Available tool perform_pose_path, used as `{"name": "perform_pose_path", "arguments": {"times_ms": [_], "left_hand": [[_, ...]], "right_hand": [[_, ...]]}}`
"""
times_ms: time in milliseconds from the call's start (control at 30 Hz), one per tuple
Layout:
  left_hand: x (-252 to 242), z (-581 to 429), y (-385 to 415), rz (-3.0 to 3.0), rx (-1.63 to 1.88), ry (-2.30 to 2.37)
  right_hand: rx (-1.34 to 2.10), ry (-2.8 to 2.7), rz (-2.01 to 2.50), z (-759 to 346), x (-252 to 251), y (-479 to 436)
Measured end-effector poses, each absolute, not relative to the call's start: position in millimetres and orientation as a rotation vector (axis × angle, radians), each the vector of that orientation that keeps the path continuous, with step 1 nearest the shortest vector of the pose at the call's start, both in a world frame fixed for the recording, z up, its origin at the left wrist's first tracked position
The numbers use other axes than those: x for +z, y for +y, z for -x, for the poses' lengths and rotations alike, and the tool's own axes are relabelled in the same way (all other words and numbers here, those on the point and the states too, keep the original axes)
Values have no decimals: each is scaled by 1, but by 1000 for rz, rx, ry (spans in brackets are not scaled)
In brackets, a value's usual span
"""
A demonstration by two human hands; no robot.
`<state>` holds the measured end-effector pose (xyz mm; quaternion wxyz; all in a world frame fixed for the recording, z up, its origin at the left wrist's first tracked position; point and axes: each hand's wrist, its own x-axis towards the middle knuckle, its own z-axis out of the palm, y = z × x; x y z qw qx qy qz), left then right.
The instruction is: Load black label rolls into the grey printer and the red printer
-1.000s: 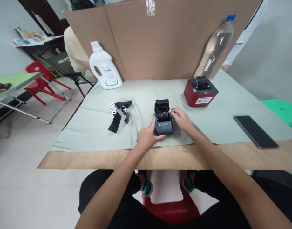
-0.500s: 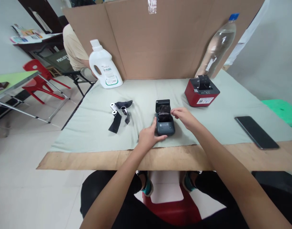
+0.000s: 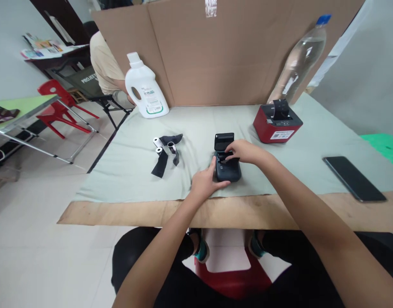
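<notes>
A small black portable printer (image 3: 228, 172) sits near the table's front edge with its lid (image 3: 224, 141) raised. My left hand (image 3: 205, 183) steadies it, fingers along its left side and thumb across its front. Over the printer's paper compartment, my right hand (image 3: 243, 152) has its fingertips curled in, closed on a dark paper strip (image 3: 232, 160) that is mostly hidden beneath them. Left of the printer lie several small paper rolls (image 3: 159, 150) with black tails (image 3: 160, 166) unrolled on the cloth.
At the right stand a red-and-black printer (image 3: 277, 125) and a tall clear bottle (image 3: 299, 62). A phone (image 3: 353, 178) lies near the right front edge. A white jug (image 3: 147, 90) leans on the cardboard screen (image 3: 212, 55). A seated person (image 3: 106, 64) is behind at left.
My right hand has moved from the printer's right side to over its compartment. The dark strip that stood up there is now lower, mostly covered. The left hand keeps its hold; the view has shifted slightly.
</notes>
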<state>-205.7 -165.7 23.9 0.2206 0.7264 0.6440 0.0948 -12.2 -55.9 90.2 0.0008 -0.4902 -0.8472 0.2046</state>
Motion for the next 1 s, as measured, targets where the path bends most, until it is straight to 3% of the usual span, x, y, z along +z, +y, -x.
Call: {"name": "perform_pose_path", "arguments": {"times_ms": [200, 467, 700, 900, 1000], "left_hand": [[28, 205, -166, -2003, 270, 1765], [29, 205, -169, -2025, 310, 1746], [22, 207, -166, -2031, 365, 1729], [18, 208, -166, -1939, 467, 1670], [16, 208, -165, -1949, 525, 1653]], "right_hand": [[234, -2789, 1860, 29, 100, -66], [293, -2667, 1856, 29, 85, -64], [610, -2337, 1385, -5, 96, -64], [1347, -1824, 1052, 20, 119, -84], [1447, -1689, 904, 54, 122, -86]]}}
